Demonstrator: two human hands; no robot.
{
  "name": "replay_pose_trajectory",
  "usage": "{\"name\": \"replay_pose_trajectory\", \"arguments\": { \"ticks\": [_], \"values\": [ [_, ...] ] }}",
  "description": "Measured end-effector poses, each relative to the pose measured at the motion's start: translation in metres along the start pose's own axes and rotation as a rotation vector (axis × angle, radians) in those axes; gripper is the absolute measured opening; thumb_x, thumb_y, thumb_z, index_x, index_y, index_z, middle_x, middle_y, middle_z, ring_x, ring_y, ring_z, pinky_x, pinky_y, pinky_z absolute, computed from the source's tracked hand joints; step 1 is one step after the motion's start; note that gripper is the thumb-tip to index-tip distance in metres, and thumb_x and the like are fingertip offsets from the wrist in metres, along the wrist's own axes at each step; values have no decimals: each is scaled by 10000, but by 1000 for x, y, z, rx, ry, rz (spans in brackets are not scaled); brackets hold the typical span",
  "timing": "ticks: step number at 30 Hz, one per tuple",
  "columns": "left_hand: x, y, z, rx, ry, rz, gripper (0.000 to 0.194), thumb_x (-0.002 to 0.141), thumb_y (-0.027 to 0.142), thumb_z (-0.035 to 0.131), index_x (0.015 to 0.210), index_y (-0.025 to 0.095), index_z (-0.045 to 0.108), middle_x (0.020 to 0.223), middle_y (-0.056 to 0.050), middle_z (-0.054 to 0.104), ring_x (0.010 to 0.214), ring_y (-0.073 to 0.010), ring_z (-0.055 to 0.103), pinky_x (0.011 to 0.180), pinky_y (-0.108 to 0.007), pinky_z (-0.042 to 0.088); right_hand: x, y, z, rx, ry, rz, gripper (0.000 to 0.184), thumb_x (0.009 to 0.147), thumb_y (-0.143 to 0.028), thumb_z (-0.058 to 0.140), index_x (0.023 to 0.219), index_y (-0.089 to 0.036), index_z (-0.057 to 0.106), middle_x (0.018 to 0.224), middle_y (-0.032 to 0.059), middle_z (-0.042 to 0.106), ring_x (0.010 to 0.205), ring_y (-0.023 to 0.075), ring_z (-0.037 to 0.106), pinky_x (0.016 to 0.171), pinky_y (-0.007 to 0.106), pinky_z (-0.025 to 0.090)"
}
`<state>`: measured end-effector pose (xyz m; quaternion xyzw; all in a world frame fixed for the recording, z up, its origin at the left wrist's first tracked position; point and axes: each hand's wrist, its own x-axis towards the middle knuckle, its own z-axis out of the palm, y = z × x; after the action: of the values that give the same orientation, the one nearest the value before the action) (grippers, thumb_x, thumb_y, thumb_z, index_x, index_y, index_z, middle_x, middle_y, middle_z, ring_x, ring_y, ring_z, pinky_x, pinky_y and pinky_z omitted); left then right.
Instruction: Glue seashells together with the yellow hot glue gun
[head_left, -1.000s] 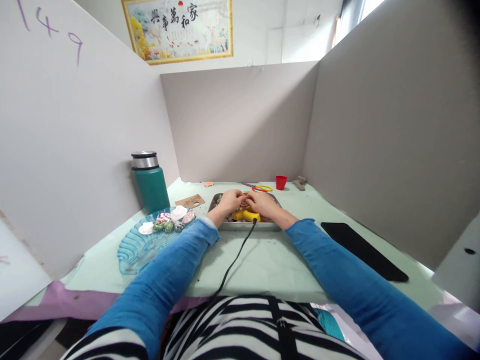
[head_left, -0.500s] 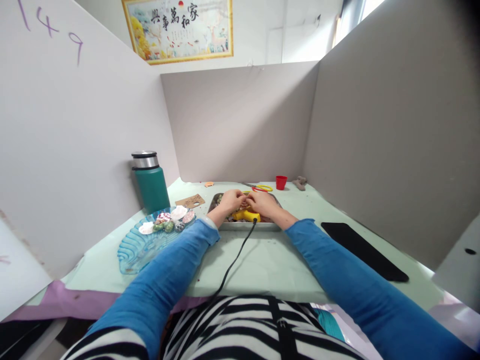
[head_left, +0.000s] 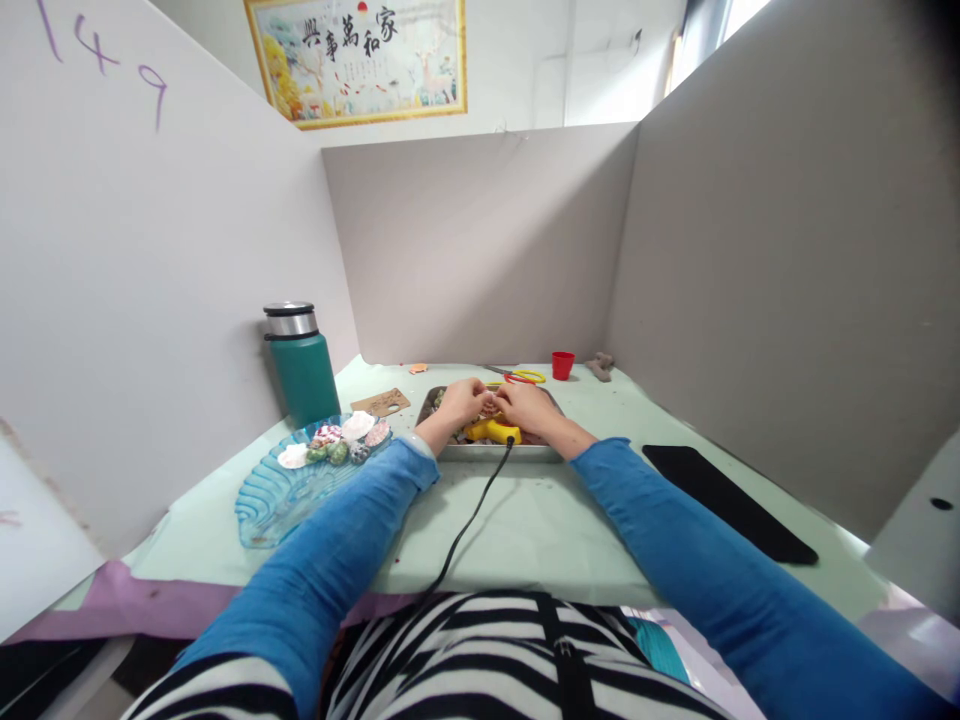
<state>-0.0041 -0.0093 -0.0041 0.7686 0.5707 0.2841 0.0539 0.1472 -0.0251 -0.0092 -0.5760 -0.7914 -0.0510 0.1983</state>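
On the pale-green surface point(head_left: 585, 520), a black cord point(head_left: 472, 515) runs to the right end of a yellow tool point(head_left: 491, 431), its long axis roughly crosswise inside a metal tray point(head_left: 502, 454). Just beyond, left hand point(head_left: 466, 399) and right hand point(head_left: 520, 405) sit close together, each grip narrow; whether anything is held cannot be told. Left panel point(head_left: 165, 250) bears "149"; wall picture point(head_left: 360, 65) reads "興事萬和家".
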Motion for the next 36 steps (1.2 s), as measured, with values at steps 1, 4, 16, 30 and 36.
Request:
{"name": "replay_pose_trajectory", "arguments": {
  "ticks": [1, 4, 16, 30, 36],
  "values": [
    [0, 0, 0, 0, -2, 3, 191, 846, 287, 557, 884, 154, 690, 887, -81, 714, 825, -178, 628, 736, -258, 447, 0, 0, 0, 1, 1, -3, 357, 946, -412, 398, 977, -211, 691, 1004, 72, 723, 913, 201, 632, 667, 261, 375],
    [1, -1, 1, -1, -2, 10, 183, 844, 281, 556, 878, 156, 686, 894, -83, 713, 841, -183, 631, 750, -265, 445, -1, -1, -1, 2, -5, -5, 359, 948, -410, 392, 983, -210, 688, 1003, 72, 722, 913, 199, 630, 674, 260, 376],
    [0, -2, 4, -36, 12, -45, 287, 861, 327, 550, 1055, 140, 649, 1073, -108, 703, 995, -205, 632, 862, -282, 452, -3, -4, -3, 4, -3, 35, 376, 954, -426, 379, 995, -223, 692, 1015, 73, 716, 934, 200, 625, 720, 265, 389],
    [3, -3, 6, -33, -28, -21, 268, 875, 327, 518, 998, 158, 687, 1028, -89, 725, 956, -195, 655, 856, -272, 474, -2, -2, -2, 13, 9, -16, 338, 937, -369, 401, 984, -210, 697, 980, 68, 719, 899, 191, 621, 678, 255, 367],
    [3, -3, 6, -85, -45, 9, 316, 875, 391, 533, 994, 146, 694, 1008, -92, 730, 923, -194, 662, 843, -270, 483, -2, -2, -2, 35, 21, -56, 292, 914, -295, 427, 990, -217, 698, 989, 54, 722, 893, 187, 626, 666, 255, 364]
  ]
}}
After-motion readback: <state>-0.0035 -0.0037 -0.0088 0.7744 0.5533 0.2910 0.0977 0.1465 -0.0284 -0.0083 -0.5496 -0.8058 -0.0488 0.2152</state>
